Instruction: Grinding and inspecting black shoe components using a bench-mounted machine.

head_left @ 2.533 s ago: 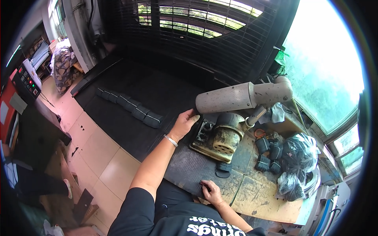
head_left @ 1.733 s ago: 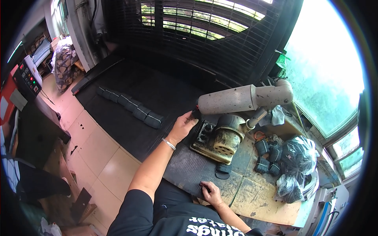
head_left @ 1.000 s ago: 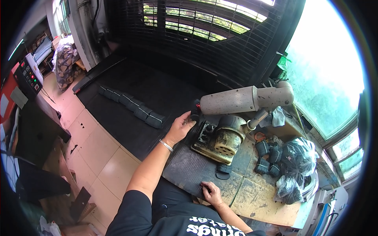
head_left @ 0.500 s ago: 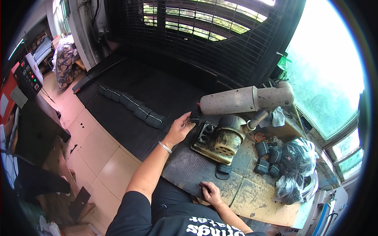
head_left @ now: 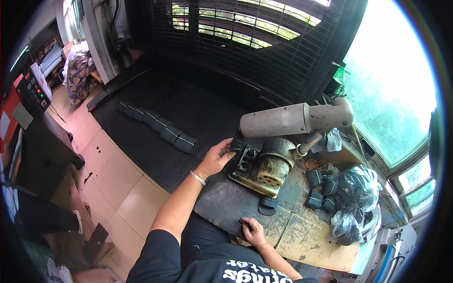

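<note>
My left hand [head_left: 218, 159] is closed on a small stack of black pieces [head_left: 236, 144] at the left end of a grimy metal machine [head_left: 273, 169]. The machine has a flat base and a round housing with holes. Above it is a thick grey cylinder on a jointed arm [head_left: 276, 121]. My right hand [head_left: 255, 233] rests at the table's near edge with its fingers curled; a small dark bit shows at the fingertips, too small to name. Between that hand and the machine, a few thin black round-ended pieces [head_left: 268, 205] lie stacked.
A long row of banded black bundles [head_left: 158, 126] lies on the dark tabletop [head_left: 188, 99] to the left. On the right are several black bundles [head_left: 315, 198] and black plastic bags [head_left: 357, 186]. A metal grille [head_left: 264, 56] stands behind; a control panel [head_left: 35, 89] is far left.
My left hand has shifted slightly right and down, bringing the black stack closer against the machine's end. The right hand looks unmoved.
</note>
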`<state>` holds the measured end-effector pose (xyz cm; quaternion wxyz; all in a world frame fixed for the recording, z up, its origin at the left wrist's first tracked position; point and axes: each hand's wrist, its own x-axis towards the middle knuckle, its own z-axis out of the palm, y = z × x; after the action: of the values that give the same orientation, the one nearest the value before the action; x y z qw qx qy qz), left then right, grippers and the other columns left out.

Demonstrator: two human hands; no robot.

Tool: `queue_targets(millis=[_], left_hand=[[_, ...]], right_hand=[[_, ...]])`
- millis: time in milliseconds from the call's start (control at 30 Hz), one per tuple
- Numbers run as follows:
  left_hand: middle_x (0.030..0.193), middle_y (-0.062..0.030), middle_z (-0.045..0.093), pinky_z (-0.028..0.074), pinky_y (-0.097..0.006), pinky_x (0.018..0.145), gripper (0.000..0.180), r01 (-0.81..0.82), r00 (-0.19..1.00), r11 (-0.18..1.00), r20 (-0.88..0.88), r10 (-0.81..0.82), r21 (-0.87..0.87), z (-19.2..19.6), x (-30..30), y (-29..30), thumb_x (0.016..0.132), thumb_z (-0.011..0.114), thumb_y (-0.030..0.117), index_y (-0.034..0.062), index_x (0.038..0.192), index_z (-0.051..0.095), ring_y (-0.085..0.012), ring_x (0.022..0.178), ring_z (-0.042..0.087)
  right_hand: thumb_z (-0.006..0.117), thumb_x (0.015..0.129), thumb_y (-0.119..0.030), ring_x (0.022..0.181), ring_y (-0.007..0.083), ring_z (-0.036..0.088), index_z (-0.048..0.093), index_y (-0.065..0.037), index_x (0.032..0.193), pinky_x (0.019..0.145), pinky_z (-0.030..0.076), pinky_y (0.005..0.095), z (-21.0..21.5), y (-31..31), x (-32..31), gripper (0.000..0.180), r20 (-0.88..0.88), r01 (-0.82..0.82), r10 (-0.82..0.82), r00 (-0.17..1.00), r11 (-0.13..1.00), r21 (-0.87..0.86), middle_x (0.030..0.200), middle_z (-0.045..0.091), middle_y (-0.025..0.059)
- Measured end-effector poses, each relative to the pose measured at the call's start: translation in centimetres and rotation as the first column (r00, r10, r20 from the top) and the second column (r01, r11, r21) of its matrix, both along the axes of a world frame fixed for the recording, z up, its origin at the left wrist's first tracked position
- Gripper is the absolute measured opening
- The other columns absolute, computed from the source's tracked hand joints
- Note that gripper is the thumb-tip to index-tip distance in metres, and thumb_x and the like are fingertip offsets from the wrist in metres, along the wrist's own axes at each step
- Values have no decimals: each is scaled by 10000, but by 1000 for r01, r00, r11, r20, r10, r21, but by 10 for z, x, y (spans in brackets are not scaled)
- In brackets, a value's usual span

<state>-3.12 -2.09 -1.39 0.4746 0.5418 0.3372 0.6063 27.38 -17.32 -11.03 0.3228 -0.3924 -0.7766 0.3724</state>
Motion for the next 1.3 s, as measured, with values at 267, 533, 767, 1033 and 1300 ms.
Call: queue_targets(millis=[267, 533, 767, 1033, 1300], left_hand=[[1227, -13, 636, 440, -252, 1011, 462, -8, 1000, 1000, 1, 8, 1, 6, -1, -6, 997, 640, 76, -10, 1426, 490, -82, 1115, 572], [1233, -13, 636, 439, -251, 1010, 455, -10, 996, 1000, 90, 8, 22, 9, -10, -8, 993, 626, 40, -7, 1426, 494, -80, 1117, 571], [1217, -9, 639, 444, -246, 1000, 442, 10, 997, 1000, 76, -8, -19, 7, -11, -7, 989, 633, 38, -12, 1411, 509, -70, 1105, 568], [1162, -83, 693, 509, -252, 920, 438, -132, 991, 991, -32, 131, -37, 11, -6, 2, 943, 662, 7, -85, 1353, 538, -98, 1028, 640], [1035, -71, 697, 508, -237, 802, 480, -385, 918, 920, -137, 372, -78, 39, 3, 17, 875, 752, 95, -132, 1270, 601, -74, 887, 617]], right_hand=[[637, 843, 22, 941, 322, 694, 681, -20, 1108, 850, 552, 372, -1, 0, 1, 272, -3, 6, -6, 1000, 1000, -14, 999, 718, 147], [639, 855, 18, 941, 326, 695, 684, -21, 1098, 849, 553, 375, 0, -1, 0, 250, -2, 9, -9, 1000, 1000, 0, 1000, 721, 148], [640, 862, 14, 936, 329, 695, 687, -20, 1093, 843, 553, 379, 1, -1, -2, 238, -3, 9, -9, 1000, 1000, -4, 998, 721, 152], [639, 860, 10, 929, 335, 694, 686, -21, 1090, 838, 555, 379, 2, 0, -1, 237, 9, 4, -4, 1000, 1000, 9, 993, 719, 155], [642, 856, 10, 917, 334, 696, 689, -24, 1083, 827, 558, 380, -1, 0, 0, 234, -4, 13, -13, 1000, 1000, 9, 987, 720, 153]])
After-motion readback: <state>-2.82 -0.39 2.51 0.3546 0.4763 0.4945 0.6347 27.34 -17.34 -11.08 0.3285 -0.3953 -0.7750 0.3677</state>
